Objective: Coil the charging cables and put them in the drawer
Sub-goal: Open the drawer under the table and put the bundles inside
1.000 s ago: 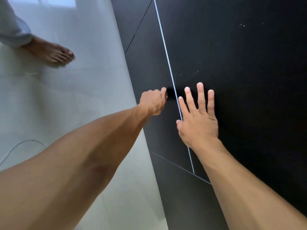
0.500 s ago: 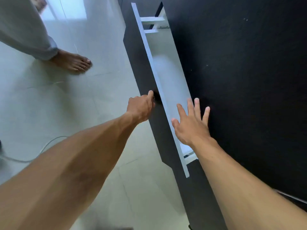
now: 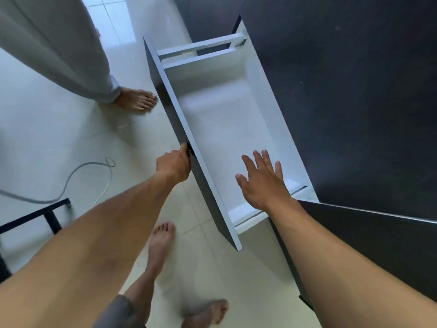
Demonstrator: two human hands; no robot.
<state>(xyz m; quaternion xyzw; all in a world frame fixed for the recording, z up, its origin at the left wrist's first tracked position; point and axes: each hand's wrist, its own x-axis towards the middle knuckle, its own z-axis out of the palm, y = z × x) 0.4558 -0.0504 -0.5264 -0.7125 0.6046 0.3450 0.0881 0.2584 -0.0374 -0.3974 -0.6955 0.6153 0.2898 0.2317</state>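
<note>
Drawer [image 3: 227, 129] now standing wide open, white inside showing bare, versus only part-way out half a second back and flush shut a second back; looking ready to take cables. Long axis running 11 to 5 o'clock, dark front toward 8 o'clock. Left hand [image 3: 173, 165] clamping the small knob on that front. Right hand [image 3: 262, 183] hovering open, fingers spread, above the drawer's near end. Cable [image 3: 71, 178] lying uncoiled on the floor [image 3: 35, 143] at 9 o'clock, well apart, not yet gathered.

One head-worn wide-angle view looks steeply down, close over the open drawer [image 3: 227, 129].
</note>
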